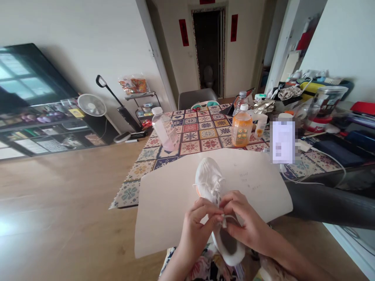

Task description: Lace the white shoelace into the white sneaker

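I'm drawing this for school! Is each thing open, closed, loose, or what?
Left hand: pinching lace
Right hand: pinching lace
Lace: loose
Shoe: white, held, opening showing
Paper: flat, written on
Orange bottle: capped
Pink bottle: capped
Doorway: open

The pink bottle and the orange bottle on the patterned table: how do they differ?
The pink bottle is pale and see-through, while the orange bottle is a strong orange with a printed label. The pink bottle looks slimmer than the orange bottle, and it leans in this view, whereas the orange bottle looks nearly upright. Both have white caps and stand on the patterned tablecloth.
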Demonstrator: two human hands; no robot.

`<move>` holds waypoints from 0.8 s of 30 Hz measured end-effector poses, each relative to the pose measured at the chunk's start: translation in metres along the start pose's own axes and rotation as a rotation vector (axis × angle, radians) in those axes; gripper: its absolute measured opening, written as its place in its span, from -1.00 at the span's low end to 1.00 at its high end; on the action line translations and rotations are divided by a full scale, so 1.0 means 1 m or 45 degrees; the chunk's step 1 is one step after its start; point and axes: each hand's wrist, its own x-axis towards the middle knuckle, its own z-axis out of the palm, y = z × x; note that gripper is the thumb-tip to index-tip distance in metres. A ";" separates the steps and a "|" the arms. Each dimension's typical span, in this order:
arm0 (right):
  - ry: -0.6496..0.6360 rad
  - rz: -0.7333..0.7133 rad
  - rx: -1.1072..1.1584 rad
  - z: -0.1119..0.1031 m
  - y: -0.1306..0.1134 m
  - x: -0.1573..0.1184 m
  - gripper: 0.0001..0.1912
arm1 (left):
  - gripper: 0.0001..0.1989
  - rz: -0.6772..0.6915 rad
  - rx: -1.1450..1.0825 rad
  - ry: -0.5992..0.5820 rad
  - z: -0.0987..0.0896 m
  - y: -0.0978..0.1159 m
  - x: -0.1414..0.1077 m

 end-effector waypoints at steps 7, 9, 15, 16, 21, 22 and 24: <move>0.232 -0.556 -0.541 -0.003 -0.004 0.003 -0.83 | -0.76 -0.171 -0.076 -0.052 -0.002 -0.004 0.004; 0.207 -0.580 -0.467 -0.008 -0.007 0.003 -0.86 | -0.78 -0.220 -0.089 -0.077 -0.004 -0.007 0.007; -0.028 -0.528 -0.164 -0.025 -0.009 0.003 -0.89 | -0.87 -0.251 0.032 0.020 -0.009 -0.020 0.019; -0.065 -0.524 -0.136 -0.026 -0.009 0.003 -0.89 | -0.87 -0.243 0.051 0.027 -0.008 -0.022 0.021; -0.196 -0.484 -0.084 -0.027 -0.006 0.003 -0.89 | -0.84 -0.194 0.150 0.058 -0.005 -0.022 0.024; -0.207 -0.479 -0.086 -0.026 -0.005 0.003 -0.88 | -0.84 -0.185 0.175 0.063 -0.004 -0.022 0.024; -0.230 -0.468 -0.091 -0.025 -0.003 0.002 -0.86 | -0.83 -0.174 0.234 0.074 -0.003 -0.021 0.024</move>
